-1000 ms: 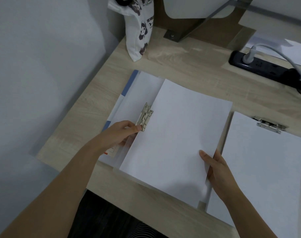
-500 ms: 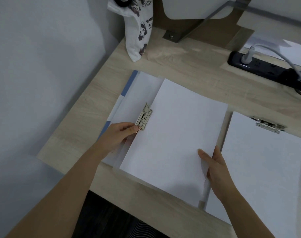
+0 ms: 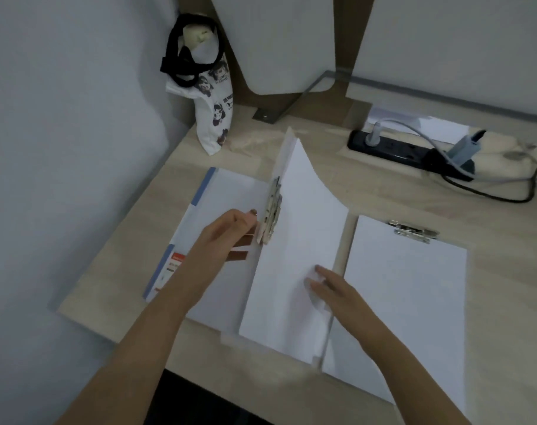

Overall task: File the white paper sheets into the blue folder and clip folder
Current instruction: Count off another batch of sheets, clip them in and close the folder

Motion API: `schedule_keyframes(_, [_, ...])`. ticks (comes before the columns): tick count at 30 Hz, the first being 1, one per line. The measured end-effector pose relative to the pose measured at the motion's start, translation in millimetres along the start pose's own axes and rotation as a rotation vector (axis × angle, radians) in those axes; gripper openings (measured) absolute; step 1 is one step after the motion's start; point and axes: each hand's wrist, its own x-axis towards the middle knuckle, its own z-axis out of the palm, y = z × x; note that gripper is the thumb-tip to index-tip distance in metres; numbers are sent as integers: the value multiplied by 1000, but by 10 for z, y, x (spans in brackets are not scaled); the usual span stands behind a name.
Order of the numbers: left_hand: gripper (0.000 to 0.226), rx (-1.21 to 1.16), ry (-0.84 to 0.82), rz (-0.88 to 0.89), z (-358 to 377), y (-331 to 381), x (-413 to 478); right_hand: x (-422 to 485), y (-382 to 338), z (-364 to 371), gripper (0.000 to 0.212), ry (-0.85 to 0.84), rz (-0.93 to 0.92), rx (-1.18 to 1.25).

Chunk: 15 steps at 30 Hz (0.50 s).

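White paper sheets [image 3: 298, 234] lie in the blue folder [image 3: 204, 185] near the surface's [image 3: 181, 161] left edge. My left hand [image 3: 227, 231] pinches its metal clip [image 3: 272, 216], I judge to lift it, while my right hand [image 3: 337, 289] lays straight fingers [image 3: 322, 271] on them for steadiness.

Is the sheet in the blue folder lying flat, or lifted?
Lifted: the sheet curls up at its far end, clear of the desk; the right hand presses its near part flat.

Pale wooden desk [image 3: 368, 185] with open blue folder [image 3: 227, 194], clip folder [image 3: 413, 232], black power strip [image 3: 390, 147], printed bag [image 3: 215, 118].
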Motion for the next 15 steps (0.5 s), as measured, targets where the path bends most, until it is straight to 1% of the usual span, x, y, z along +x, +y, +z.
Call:
schedule_keyframes(2, [30,-32,-76,43,296,183,-92,-191,-33,-191,44,-90,4,205])
schedule_keyframes(5, [33,9,-241,70,794,297,-166,-487,-16,-551,46,-143,-45,508])
schedule_keyframes(6, [31,32,-290,59,979,291,-170,-600,5,-709,47,-144,-80,569])
schedule_keyframes(8, [24,72,-372,33,1278,190,-143,-767,45,-973,54,-117,-128,683])
schedule_keyframes(10, [17,134,-408,16,1594,-10,-97,-922,198,-1242,59,-78,-98,827])
schedule_keyframes(11, [14,182,-372,15,1707,-145,-63,-956,293,-1339,58,-46,-72,871])
schedule_keyframes(13, [16,309,-195,-1,1890,-438,0,-969,535,-1505,46,103,-9,870])
schedule_keyframes(15, [33,414,17,-65,2007,-640,24,-944,756,-1602,29,270,61,742])
